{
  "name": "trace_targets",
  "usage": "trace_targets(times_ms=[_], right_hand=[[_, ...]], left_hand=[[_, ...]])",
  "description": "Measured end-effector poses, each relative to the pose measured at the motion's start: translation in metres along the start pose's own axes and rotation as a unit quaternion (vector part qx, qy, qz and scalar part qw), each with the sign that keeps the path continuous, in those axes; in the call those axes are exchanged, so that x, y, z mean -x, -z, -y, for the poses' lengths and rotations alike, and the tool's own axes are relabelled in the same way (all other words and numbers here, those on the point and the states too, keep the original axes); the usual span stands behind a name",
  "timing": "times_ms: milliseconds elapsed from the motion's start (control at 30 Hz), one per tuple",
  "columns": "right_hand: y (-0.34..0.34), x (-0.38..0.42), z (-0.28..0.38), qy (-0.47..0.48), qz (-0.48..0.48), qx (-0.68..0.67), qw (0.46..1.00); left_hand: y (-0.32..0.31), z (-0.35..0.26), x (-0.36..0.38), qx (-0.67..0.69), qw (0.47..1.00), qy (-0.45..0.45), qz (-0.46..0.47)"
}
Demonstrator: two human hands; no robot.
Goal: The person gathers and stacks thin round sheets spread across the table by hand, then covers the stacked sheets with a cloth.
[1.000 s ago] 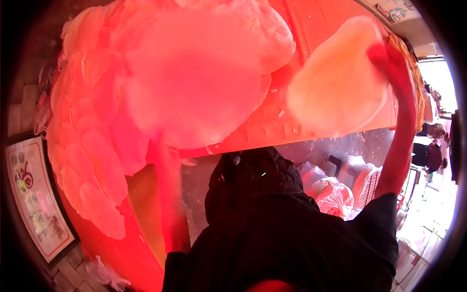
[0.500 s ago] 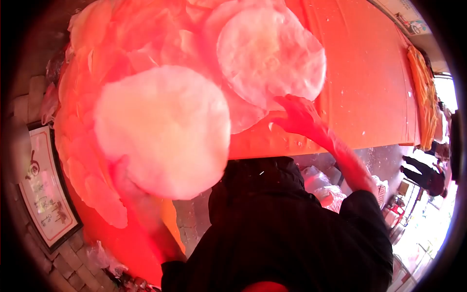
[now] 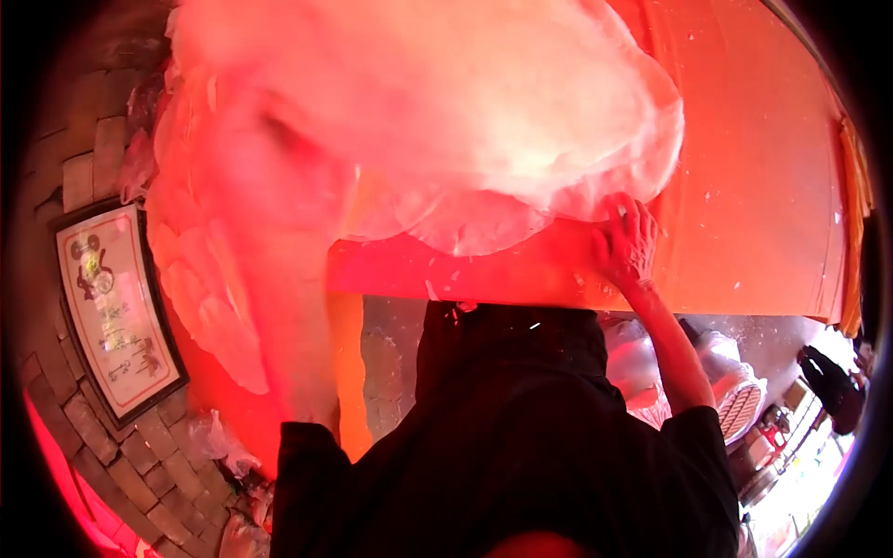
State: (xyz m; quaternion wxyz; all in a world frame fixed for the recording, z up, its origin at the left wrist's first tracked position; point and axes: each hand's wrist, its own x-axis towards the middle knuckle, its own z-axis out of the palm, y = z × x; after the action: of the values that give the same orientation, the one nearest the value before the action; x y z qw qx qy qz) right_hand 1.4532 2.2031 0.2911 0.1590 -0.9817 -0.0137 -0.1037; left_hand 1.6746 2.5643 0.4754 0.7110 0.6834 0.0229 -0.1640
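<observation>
A large pale round sheet (image 3: 502, 102), blurred by motion, spreads over the upper middle of the table, above other thin sheets. My left arm reaches up from the lower left; my left hand (image 3: 288, 149) is smeared at the sheet's left part, and its fingers cannot be made out. At the lower right edge of the sheets is my right hand (image 3: 628, 237), fingers apart and pointing away from me. More thin overlapping sheets (image 3: 219, 316) lie along the left side of the table.
The table has a red-orange cover (image 3: 753, 186). A framed sign (image 3: 121, 312) stands on the brick floor at left. Plastic bags (image 3: 637, 363) lie below the table's near edge at right. A person in dark clothes (image 3: 833, 391) is far right, with orange cloth (image 3: 854, 232) at the table's end.
The pale round sheet has moved up and right, over the other round sheet. My left hand has moved up with it. My right hand has shifted slightly right and down.
</observation>
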Motion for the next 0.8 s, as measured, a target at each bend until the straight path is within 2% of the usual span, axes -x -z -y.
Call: trace_targets(times_ms=[33,100,133,167,200,300,367,400,467,500,533,567,600,633,667,733,800], right_hand=[[-0.001,0.0,0.0,-0.003,-0.004,0.0,1.0],[-0.002,0.0,0.001,-0.007,-0.009,-0.001,1.0],[-0.001,0.001,0.002,-0.012,-0.012,0.0,1.0],[-0.001,0.002,0.002,-0.015,-0.013,0.0,1.0],[-0.001,0.002,0.003,-0.021,-0.016,0.001,1.0],[-0.003,0.001,0.01,-0.038,-0.025,0.006,0.999],[0.005,0.0,0.027,-0.092,-0.041,-0.021,0.995],[0.01,-0.005,0.043,-0.141,-0.056,-0.073,0.986],[0.014,-0.021,0.096,-0.215,-0.064,-0.222,0.949],[0.012,-0.032,0.129,-0.182,-0.058,-0.231,0.954],[0.011,-0.047,0.156,-0.071,-0.052,-0.171,0.981],[0.005,-0.061,0.183,-0.012,-0.053,-0.155,0.986],[-0.01,-0.073,0.205,-0.065,0.022,-0.264,0.962],[-0.021,-0.093,0.233,-0.152,0.118,-0.433,0.88],[-0.033,-0.114,0.261,-0.268,0.182,-0.558,0.764],[-0.129,-0.137,0.272,-0.296,0.197,-0.738,0.573],[-0.15,-0.15,0.294,-0.298,0.152,-0.77,0.543]], left_hand=[[-0.011,0.02,0.012,0.065,0.996,0.059,-0.016],[-0.016,0.059,0.038,0.102,0.985,0.108,-0.086],[0.0,0.081,0.047,-0.107,0.991,0.019,-0.081],[0.017,0.104,0.056,-0.315,0.94,-0.064,-0.114],[0.039,0.131,0.064,-0.504,0.843,-0.146,-0.117],[0.086,0.173,0.069,-0.729,0.639,-0.157,-0.188],[0.102,0.18,0.074,-0.726,0.642,-0.162,-0.189],[0.109,0.181,0.08,-0.724,0.644,-0.159,-0.19],[0.124,0.177,0.087,-0.692,0.684,-0.157,-0.169],[0.132,0.175,0.09,-0.676,0.703,-0.158,-0.156],[0.142,0.175,0.093,-0.674,0.712,-0.136,-0.14],[0.152,0.175,0.095,-0.672,0.721,-0.116,-0.124],[0.161,0.175,0.096,-0.669,0.729,-0.096,-0.109],[0.169,0.173,0.1,-0.666,0.736,-0.076,-0.09],[0.175,0.171,0.109,-0.658,0.747,-0.055,-0.078],[0.182,0.162,0.123,-0.631,0.773,-0.018,-0.063],[0.191,0.155,0.133,-0.595,0.801,0.015,-0.069]])
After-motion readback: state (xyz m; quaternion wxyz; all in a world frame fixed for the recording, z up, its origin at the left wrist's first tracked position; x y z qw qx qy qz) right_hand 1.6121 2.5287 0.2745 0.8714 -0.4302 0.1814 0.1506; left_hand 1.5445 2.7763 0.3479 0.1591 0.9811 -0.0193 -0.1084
